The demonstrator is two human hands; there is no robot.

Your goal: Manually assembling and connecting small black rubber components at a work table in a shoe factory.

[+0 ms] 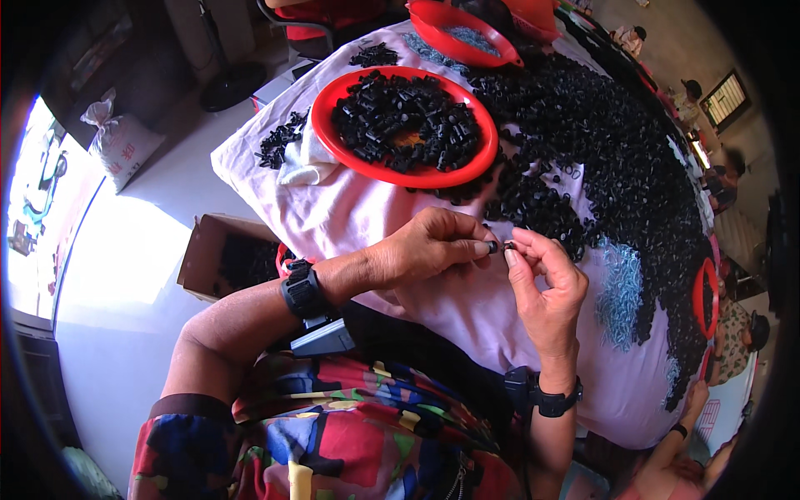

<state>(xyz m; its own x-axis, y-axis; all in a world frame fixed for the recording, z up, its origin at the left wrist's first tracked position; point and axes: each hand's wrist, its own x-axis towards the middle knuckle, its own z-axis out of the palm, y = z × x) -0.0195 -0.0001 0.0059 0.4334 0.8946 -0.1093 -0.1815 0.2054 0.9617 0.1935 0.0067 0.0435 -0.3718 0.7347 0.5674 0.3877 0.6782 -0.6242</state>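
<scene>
Over the near edge of the pink tablecloth [350, 221], my two hands meet fingertip to fingertip. My left hand [429, 246] pinches a small black plastic piece [492, 247] between thumb and index finger. Right against it, a tiny dark piece [509, 247] is pinched by my right hand [546, 283]; its exact shape is too small to make out. Beyond my hands lies a round red tray [325, 137] heaped with short black tubular parts [400, 117]. A wide pile of small black parts [600, 150] spreads to the right, with a patch of light-blue slender pieces [619, 292] beside my right hand.
A red basin [425, 25] holding blue pieces stands at the far edge. An open cardboard box [196, 258] with black contents sits on the floor to the left, near a tied white sack [121, 142]. Other people sit along the right side, by another red tray [700, 296].
</scene>
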